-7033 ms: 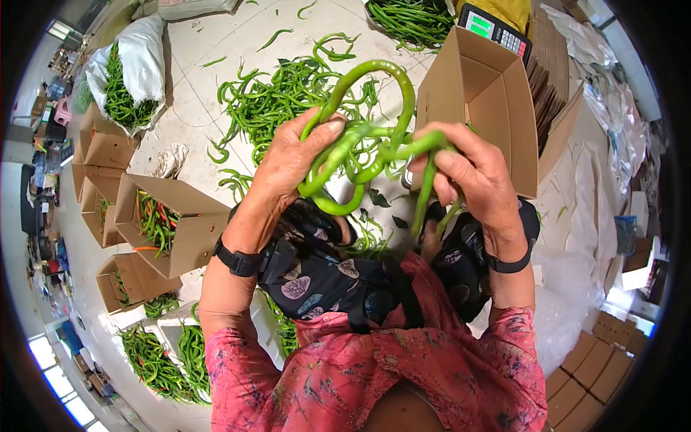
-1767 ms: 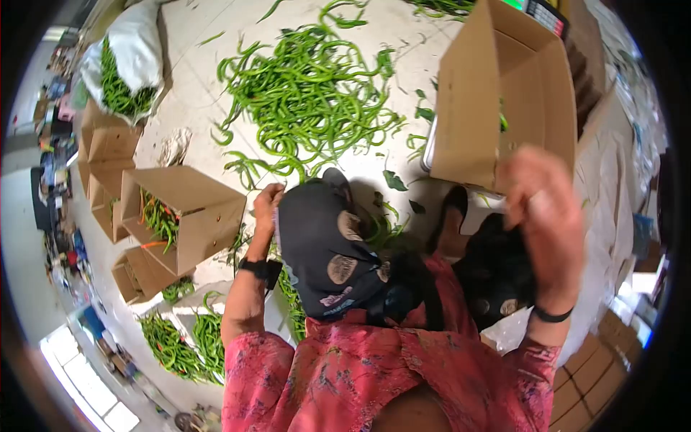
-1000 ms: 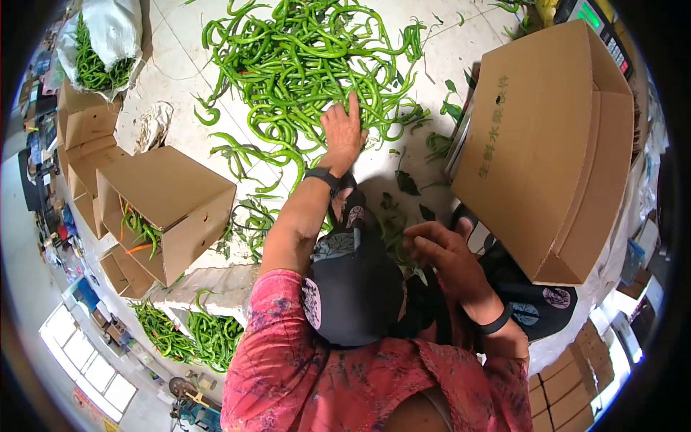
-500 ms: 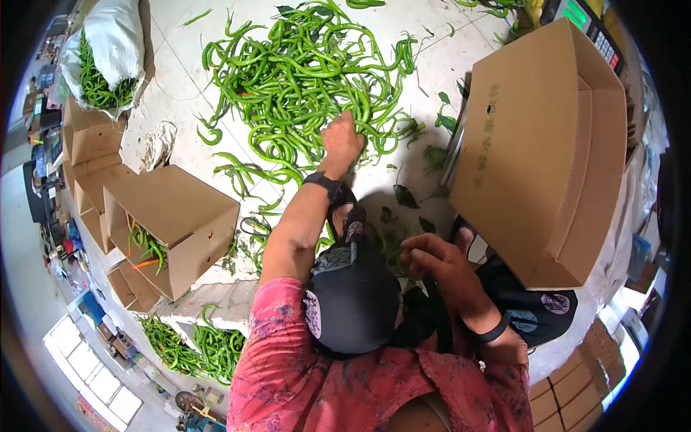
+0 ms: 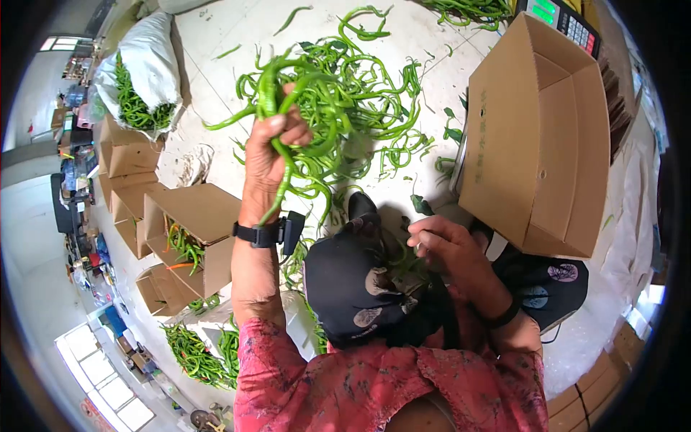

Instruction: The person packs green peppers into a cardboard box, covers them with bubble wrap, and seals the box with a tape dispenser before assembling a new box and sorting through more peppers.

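A bunch of long green chili peppers (image 5: pixel 268 90) is gripped in my left hand (image 5: pixel 277 140), raised over the pile. One pepper hangs down past the wrist. Below and beyond it, the pile of green chili peppers (image 5: pixel 360 108) spreads over the pale tiled floor. My right hand (image 5: pixel 453 252) is held above my lap, near the large open cardboard box (image 5: pixel 504 144). Its fingers are curled in, thumb against them; whether something small is between the tips I cannot make out.
At the left stand several cardboard boxes (image 5: pixel 191 212), one with peppers inside. A white sack (image 5: pixel 151 65) of peppers lies at upper left. More peppers (image 5: pixel 191 353) are at lower left. A digital scale (image 5: pixel 561 25) is behind the large box. Loose leaves (image 5: pixel 421 205) dot the floor.
My left hand has come up from the pile and toward the left, now with a bunch of chili peppers in it. My right hand stays over my lap, fingers more closed. The view has shifted.
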Action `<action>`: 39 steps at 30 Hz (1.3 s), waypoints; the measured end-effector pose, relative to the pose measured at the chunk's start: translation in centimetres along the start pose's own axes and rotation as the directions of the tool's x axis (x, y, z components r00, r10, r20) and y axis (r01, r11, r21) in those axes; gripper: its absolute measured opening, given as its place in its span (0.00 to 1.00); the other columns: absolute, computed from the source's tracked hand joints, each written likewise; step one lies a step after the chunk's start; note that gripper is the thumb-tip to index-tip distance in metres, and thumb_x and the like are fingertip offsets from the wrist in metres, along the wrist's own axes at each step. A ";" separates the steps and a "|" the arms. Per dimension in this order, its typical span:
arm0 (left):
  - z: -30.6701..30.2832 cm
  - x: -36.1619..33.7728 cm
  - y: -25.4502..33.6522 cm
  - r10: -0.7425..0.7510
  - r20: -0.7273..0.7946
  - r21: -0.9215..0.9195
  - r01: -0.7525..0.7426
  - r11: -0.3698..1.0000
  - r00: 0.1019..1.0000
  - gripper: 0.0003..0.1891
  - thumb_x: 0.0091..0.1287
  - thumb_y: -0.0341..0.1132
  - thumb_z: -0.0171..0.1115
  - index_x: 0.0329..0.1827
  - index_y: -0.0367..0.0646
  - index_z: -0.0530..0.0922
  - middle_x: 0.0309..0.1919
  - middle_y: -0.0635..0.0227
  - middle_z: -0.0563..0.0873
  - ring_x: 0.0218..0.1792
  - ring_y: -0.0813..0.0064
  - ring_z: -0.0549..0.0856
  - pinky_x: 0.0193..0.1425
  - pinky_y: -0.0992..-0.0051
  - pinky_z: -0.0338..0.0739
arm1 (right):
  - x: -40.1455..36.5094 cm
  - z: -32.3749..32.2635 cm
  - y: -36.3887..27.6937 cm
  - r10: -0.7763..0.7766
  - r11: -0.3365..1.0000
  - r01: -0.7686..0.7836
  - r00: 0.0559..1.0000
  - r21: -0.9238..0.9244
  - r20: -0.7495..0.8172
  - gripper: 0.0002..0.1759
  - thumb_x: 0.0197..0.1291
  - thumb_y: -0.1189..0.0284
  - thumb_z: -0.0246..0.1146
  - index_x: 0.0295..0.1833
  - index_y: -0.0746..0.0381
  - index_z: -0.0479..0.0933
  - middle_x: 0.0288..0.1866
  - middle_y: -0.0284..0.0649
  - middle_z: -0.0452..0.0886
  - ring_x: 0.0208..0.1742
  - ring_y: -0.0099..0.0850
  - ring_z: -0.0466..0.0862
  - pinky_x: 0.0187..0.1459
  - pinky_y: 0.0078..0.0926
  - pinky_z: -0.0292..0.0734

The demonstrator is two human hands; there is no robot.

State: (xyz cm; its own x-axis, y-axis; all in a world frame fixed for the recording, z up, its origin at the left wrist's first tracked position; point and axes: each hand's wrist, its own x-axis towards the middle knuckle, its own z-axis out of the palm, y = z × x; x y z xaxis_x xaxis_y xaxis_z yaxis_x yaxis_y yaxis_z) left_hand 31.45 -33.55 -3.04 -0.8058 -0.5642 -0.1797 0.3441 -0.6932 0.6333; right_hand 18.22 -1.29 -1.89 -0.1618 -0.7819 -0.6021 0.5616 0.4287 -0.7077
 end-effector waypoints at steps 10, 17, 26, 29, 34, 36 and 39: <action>12.5 -5.0 7.7 0.103 0.330 -0.207 -0.034 0.978 0.938 0.35 0.61 0.29 0.63 0.72 0.30 0.61 0.29 0.76 0.68 0.22 0.88 0.71 0.29 0.83 0.69 | -0.7 0.7 -2.3 -0.254 0.959 0.258 0.966 -0.115 0.047 0.16 0.69 0.69 0.55 0.56 0.66 0.76 0.45 0.41 0.83 0.41 0.23 0.79 0.42 0.21 0.74; 16.1 -8.4 6.3 0.147 0.394 -0.257 -0.044 0.965 0.907 0.37 0.63 0.34 0.64 0.73 0.31 0.60 0.28 0.76 0.69 0.20 0.89 0.70 0.27 0.82 0.69 | 0.9 3.5 -6.0 -0.637 0.755 0.625 0.771 -0.200 0.001 0.24 0.67 0.68 0.61 0.65 0.65 0.68 0.58 0.44 0.76 0.42 0.28 0.80 0.42 0.26 0.76; 15.6 -10.5 2.7 0.099 0.446 -0.336 0.064 0.940 0.890 0.36 0.65 0.31 0.64 0.74 0.30 0.58 0.29 0.74 0.71 0.22 0.88 0.74 0.29 0.80 0.72 | 2.8 4.4 -10.3 -0.848 0.338 0.696 0.517 -0.633 0.115 0.16 0.66 0.70 0.60 0.58 0.63 0.74 0.37 0.42 0.82 0.37 0.27 0.80 0.39 0.25 0.74; 14.6 -10.9 2.0 0.122 0.377 -0.414 0.050 0.909 0.918 0.35 0.65 0.32 0.64 0.73 0.30 0.59 0.29 0.75 0.71 0.22 0.87 0.74 0.29 0.80 0.71 | 1.6 4.2 -10.9 -0.735 0.628 0.704 0.677 -0.332 0.046 0.10 0.70 0.71 0.55 0.51 0.66 0.72 0.37 0.36 0.80 0.38 0.22 0.77 0.43 0.21 0.73; 12.9 -11.0 0.4 0.081 0.322 -0.458 0.080 0.886 0.943 0.33 0.65 0.39 0.64 0.71 0.32 0.65 0.26 0.78 0.69 0.19 0.89 0.69 0.26 0.82 0.67 | -0.3 2.6 -11.1 -0.800 0.507 0.764 0.590 -0.399 0.113 0.09 0.71 0.72 0.54 0.50 0.66 0.71 0.38 0.39 0.82 0.41 0.26 0.80 0.45 0.25 0.74; 13.0 -11.0 0.0 0.083 0.320 -0.446 0.072 0.892 0.944 0.32 0.68 0.42 0.62 0.70 0.32 0.65 0.25 0.78 0.68 0.19 0.89 0.68 0.26 0.82 0.66 | -2.1 2.9 -10.9 -0.842 0.383 0.636 0.538 -0.670 0.029 0.08 0.70 0.73 0.54 0.49 0.66 0.72 0.39 0.44 0.82 0.40 0.34 0.83 0.44 0.30 0.76; 12.7 -10.3 -0.7 0.041 0.282 -0.486 0.106 0.867 0.958 0.29 0.73 0.47 0.57 0.68 0.32 0.68 0.25 0.79 0.67 0.19 0.90 0.67 0.25 0.82 0.64 | -3.2 3.7 -10.0 -0.964 0.044 0.590 0.238 -0.806 0.121 0.10 0.70 0.73 0.55 0.51 0.66 0.72 0.40 0.47 0.81 0.38 0.39 0.83 0.42 0.33 0.77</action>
State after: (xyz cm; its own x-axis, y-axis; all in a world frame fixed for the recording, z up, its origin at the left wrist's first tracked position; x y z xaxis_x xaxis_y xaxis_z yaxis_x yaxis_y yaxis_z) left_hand 33.40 -21.54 7.96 -0.8941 -0.4430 0.0664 0.4477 -0.8790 0.1642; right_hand 16.13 -4.69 8.47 -0.4814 -0.6540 0.5836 -0.7246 -0.0776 -0.6847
